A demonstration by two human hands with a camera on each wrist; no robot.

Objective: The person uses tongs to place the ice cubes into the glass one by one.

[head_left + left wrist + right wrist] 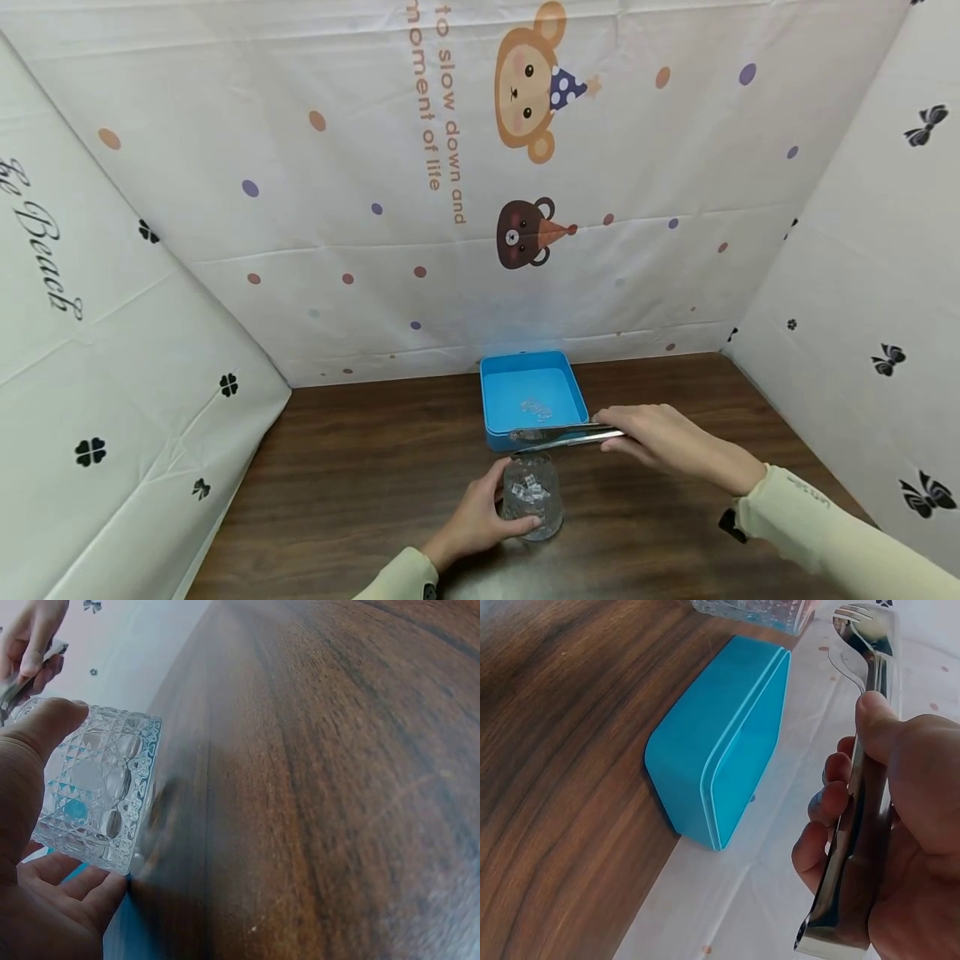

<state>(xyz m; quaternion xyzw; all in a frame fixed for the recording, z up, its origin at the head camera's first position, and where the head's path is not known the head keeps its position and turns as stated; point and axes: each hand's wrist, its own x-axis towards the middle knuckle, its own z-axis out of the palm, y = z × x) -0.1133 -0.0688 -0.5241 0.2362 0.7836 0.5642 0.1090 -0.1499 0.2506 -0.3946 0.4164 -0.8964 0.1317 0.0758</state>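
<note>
Fingers of the left hand hold a patterned glass with clear pieces inside, near side of the brown table; a blue box sits beyond; rightward, the right hand grips metal tongs, tips by the glass.

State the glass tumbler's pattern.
The glass tumbler has crisscross facets and ovals, best seen in the left wrist view.
</note>
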